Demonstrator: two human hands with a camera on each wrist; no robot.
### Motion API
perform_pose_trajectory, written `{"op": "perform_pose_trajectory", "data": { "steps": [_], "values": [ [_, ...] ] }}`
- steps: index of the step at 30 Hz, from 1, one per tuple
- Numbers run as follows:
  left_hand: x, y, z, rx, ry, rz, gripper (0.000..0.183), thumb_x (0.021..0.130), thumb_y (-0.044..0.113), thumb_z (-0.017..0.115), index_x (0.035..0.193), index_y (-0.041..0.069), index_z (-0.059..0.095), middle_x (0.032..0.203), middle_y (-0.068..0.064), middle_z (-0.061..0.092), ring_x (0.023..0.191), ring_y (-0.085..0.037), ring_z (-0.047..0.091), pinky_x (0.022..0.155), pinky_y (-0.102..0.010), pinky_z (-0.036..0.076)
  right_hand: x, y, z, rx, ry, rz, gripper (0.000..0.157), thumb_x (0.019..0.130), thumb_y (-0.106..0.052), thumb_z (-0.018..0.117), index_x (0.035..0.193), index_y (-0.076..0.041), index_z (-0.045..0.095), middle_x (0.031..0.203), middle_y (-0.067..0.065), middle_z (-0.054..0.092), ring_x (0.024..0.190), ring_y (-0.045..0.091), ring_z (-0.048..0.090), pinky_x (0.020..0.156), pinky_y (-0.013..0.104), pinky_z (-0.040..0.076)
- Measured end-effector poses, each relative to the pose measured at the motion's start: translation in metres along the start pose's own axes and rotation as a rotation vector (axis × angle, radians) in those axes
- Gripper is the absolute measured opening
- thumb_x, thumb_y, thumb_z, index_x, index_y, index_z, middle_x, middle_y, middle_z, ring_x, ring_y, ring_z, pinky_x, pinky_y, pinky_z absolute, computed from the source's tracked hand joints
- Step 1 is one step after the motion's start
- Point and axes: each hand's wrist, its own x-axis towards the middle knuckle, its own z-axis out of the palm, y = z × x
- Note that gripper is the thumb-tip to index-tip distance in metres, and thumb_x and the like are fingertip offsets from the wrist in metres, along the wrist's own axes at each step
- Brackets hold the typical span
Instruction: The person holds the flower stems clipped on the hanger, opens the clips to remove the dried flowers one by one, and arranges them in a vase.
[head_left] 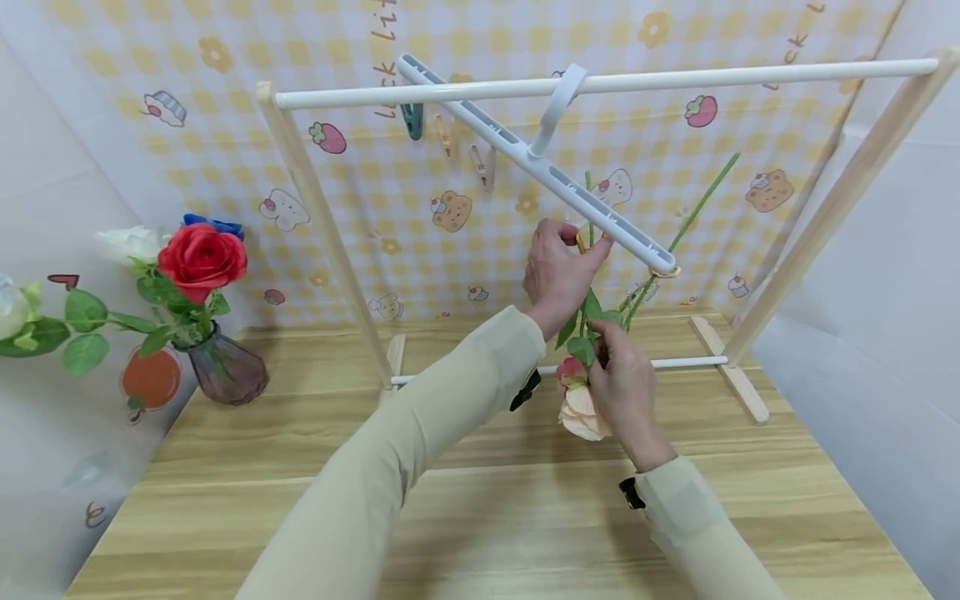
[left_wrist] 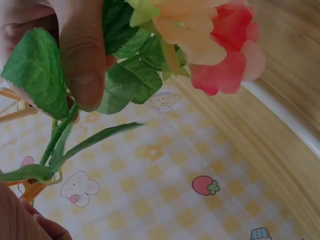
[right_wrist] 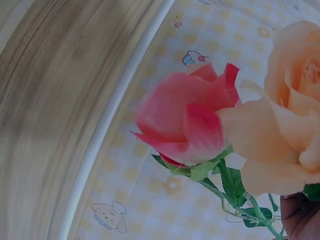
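Below the white hanger (head_left: 525, 154), my left hand (head_left: 558, 271) pinches an orange clothespin (left_wrist: 32, 190) at a green rose stem. Lower down, my right hand (head_left: 624, 379) grips the leafy stem (left_wrist: 60, 135) between thumb and fingers. Two roses hang heads down: a pink rose (right_wrist: 182, 117) and a peach rose (head_left: 583, 414), side by side in the right wrist view. A second clothespin (head_left: 666, 272) is at the hanger's lower right end, where another green stem (head_left: 705, 200) crosses.
The hanger hooks over the top bar (head_left: 697, 79) of a wooden-legged rack, tilted down to the right. Several clothespins, including a green clothespin (head_left: 412, 119), hang along its left part. A glass vase (head_left: 228, 367) with a red rose (head_left: 202, 260) stands at the table's left.
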Motion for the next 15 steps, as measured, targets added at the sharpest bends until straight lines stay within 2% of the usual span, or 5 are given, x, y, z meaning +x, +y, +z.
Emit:
{"op": "perform_pose_trajectory", "data": {
  "steps": [9, 15],
  "values": [
    [0.0030, -0.0032, 0.0020, -0.029, 0.030, 0.021, 0.031, 0.078, 0.040, 0.072, 0.095, 0.017, 0.059, 0.089, 0.007, 0.059, 0.074, -0.007, 0.054, 0.057, -0.018, 0.039, -0.0027, -0.0007, -0.0014, 0.010, 0.013, -0.001, 0.026, 0.076, 0.009, 0.067, 0.101, 0.003, 0.063, 0.070, 0.012, 0.063, 0.055, 0.020, 0.055, 0.049, 0.032, 0.042],
    [0.0046, -0.0031, 0.0006, -0.079, 0.029, 0.096, 0.023, 0.078, 0.031, 0.073, 0.090, 0.014, 0.063, 0.084, 0.004, 0.064, 0.074, -0.008, 0.057, 0.058, -0.017, 0.040, -0.0035, 0.0037, -0.0016, 0.050, 0.009, 0.018, 0.026, 0.074, 0.013, 0.067, 0.099, 0.006, 0.063, 0.069, 0.014, 0.064, 0.056, 0.020, 0.057, 0.050, 0.030, 0.045]
  ]
}}
